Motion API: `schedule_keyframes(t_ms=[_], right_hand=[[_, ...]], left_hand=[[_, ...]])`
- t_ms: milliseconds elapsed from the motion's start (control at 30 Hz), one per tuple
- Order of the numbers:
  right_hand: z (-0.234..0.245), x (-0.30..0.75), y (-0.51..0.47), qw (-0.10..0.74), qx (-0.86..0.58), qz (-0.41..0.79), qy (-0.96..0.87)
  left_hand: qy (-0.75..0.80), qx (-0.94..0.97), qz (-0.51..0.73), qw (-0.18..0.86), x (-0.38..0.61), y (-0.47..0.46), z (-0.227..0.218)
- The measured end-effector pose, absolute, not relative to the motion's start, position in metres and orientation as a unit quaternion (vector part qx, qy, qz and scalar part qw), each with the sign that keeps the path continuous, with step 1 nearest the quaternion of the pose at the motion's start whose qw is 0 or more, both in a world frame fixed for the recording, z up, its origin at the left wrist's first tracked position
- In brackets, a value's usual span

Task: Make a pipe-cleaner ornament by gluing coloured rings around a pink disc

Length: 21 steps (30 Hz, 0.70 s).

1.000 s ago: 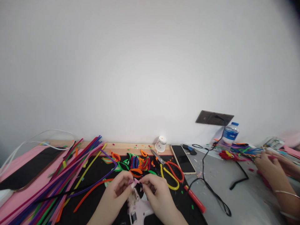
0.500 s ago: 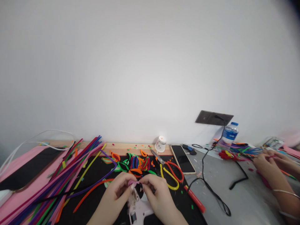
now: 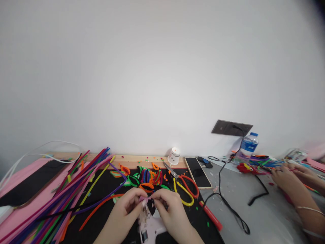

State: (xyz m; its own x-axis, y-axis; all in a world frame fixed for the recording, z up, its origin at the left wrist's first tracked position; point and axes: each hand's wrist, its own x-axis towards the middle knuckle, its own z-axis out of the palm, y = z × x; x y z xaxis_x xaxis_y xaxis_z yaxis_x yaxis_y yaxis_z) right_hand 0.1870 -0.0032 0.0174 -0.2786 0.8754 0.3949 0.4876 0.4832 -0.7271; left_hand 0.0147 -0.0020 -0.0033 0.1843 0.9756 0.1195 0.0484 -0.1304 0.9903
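A small pinkish-purple fuzzy pipe cleaner piece [image 3: 143,199] is pinched between the fingertips of my left hand [image 3: 130,206]. My right hand [image 3: 169,207] meets it from the other side, thumb and finger closed at the piece's right end. Something dark shows between the hands, too small to make out. Right below my fingers lies a pale pink glue gun [image 3: 153,229], its nozzle end close to the piece. Just beyond my hands are several bent pipe cleaner shapes [image 3: 149,177] in orange, green, blue and red.
Long pipe cleaners [image 3: 76,200] heap on the left. Right of my hands lie scissors [image 3: 186,188], a phone [image 3: 198,173] and a red stick-like tool [image 3: 211,216]. A white cup [image 3: 174,156], bottle [image 3: 248,147] and black cable [image 3: 220,176] stand near the wall. Another person's hands [image 3: 291,178] work far right.
My hands stay almost still, with the pinkish-purple piece turned very slightly. At the far right, the other person's hand has shifted a little to the left.
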Motion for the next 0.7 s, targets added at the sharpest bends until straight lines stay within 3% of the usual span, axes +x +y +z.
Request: schedule_keyframes(t_ms=[700], right_hand=[[0.0137, 0.1891, -0.0017, 0.406, -0.44, 0.24, -0.764]], left_hand=[[0.414, 0.585, 0.485, 0.501, 0.0157, -0.0028, 0.0004]])
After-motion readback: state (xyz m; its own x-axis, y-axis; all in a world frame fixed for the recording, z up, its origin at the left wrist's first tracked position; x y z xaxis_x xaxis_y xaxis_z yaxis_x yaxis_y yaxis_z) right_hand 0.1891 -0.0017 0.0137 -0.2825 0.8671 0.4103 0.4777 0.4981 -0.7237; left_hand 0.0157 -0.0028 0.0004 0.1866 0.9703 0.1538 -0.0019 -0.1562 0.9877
